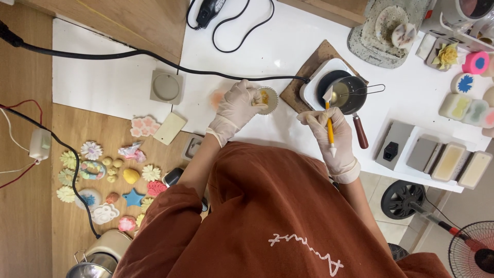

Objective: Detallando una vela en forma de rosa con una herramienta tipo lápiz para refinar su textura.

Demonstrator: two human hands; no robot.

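Two gloved hands at centre frame: the left hand (pixel 237 107) has its grip around one small round cup (pixel 266 99) above the white bench (pixel 267 46). The right hand (pixel 332 138) grips one yellow-handled spatula (pixel 329 123), its blade just beside one dark pan (pixel 348 93) on the white hotplate (pixel 314 85), upper right.

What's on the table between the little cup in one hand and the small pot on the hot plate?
In the head view, a brown mat lies between the cup in the left hand and the pot, with a black cord crossing nearby.
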